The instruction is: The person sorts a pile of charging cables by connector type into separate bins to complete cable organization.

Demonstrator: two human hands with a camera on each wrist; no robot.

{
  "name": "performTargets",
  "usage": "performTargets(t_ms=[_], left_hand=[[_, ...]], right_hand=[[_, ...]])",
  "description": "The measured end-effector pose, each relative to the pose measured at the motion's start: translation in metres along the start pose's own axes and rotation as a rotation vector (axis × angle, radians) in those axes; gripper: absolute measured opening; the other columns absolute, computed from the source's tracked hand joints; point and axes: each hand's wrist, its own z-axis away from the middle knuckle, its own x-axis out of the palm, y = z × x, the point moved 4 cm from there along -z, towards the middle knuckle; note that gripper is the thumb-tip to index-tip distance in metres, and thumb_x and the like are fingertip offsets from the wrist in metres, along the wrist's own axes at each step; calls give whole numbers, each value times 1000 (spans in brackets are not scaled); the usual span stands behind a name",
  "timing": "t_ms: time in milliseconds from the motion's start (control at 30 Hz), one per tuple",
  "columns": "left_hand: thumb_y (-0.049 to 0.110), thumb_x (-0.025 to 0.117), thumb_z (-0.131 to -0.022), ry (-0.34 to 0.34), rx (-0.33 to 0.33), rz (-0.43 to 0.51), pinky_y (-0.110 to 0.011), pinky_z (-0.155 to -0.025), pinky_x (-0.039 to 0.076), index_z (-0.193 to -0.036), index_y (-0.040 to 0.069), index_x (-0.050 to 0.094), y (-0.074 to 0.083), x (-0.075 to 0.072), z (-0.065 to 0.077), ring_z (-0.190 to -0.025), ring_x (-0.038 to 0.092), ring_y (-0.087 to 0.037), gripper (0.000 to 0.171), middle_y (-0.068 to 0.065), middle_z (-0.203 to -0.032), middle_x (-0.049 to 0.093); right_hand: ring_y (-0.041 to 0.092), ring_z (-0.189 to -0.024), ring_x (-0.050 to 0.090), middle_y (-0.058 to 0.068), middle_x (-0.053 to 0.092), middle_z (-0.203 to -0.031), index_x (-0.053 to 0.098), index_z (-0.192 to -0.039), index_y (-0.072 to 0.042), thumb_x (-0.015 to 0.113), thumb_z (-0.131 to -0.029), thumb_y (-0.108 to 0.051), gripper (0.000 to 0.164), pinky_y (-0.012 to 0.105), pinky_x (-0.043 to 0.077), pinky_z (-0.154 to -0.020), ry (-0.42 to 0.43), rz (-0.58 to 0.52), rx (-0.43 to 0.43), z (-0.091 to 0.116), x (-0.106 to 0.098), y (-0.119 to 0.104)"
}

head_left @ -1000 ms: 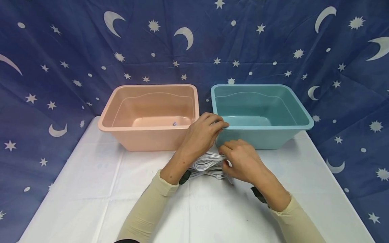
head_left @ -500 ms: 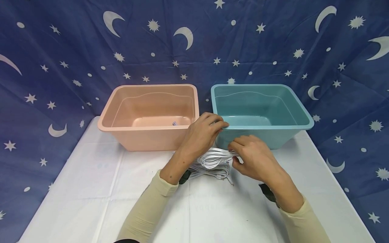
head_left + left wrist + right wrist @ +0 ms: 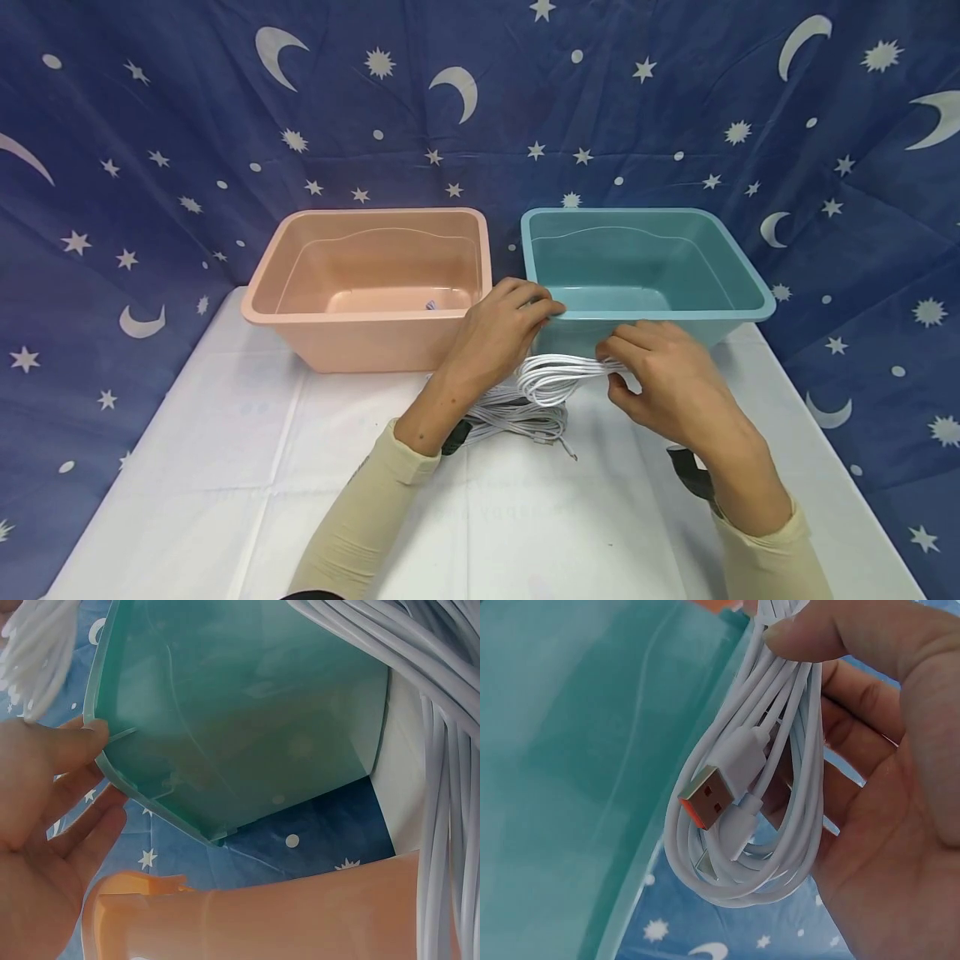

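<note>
My right hand pinches a coiled white USB cable by one end, in front of the teal bin. The loops hang from thumb and fingers in the right wrist view, where a USB plug with an orange insert shows. At the teal bin's near left corner, my left hand holds the rim, thumb against its outer side in the left wrist view. Below that hand a pile of grey-white cables lies on the table, partly hidden by the left wrist.
Left of the teal bin stands a peach bin, with a small whitish-purple item visible inside. A white cloth covers the table. A blue star-and-moon curtain hangs behind and at both sides.
My right hand has drawn the white cable coil off the pile, to the right and slightly up. The left hand stays at the teal bin's rim.
</note>
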Motion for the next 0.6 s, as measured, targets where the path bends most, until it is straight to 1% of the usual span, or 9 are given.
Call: performTargets(t_ms=[200, 267, 433, 600], left_hand=[[15, 68, -106, 4, 3, 2, -27, -112, 48, -125, 24, 78, 0, 0, 0, -126, 59, -17, 24, 4, -127, 71], [15, 68, -106, 6, 4, 4, -27, -112, 48, -126, 23, 79, 0, 0, 0, -126, 59, -17, 24, 4, -127, 71], [12, 68, -105, 2, 2, 2, -27, -113, 47, -126, 23, 78, 1, 1, 1, -127, 59, -17, 26, 4, -128, 71], [6, 69, -103, -2, 0, 2, -27, -114, 46, -127, 23, 78, 0, 1, 1, -127, 59, -17, 30, 3, -128, 71]], right_hand=[[20, -78, 60, -2, 68, -87, 71, -94, -12, 74, -71, 2, 27, 40, 49, -70, 33, 14, 7, 3, -10, 5], [20, -78, 60, -1, 68, -87, 72, -95, -11, 75, -72, 2, 27, 40, 48, -70, 43, 15, 20, 4, -14, 6], [22, -82, 61, 2, 71, -92, 73, -98, -9, 81, -71, 5, 32, 43, 51, -75, 89, 0, 56, 5, -21, 10], [25, -84, 63, 5, 73, -97, 73, -101, -7, 80, -72, 9, 34, 47, 52, -80, 182, -19, 41, 3, -25, 14]])
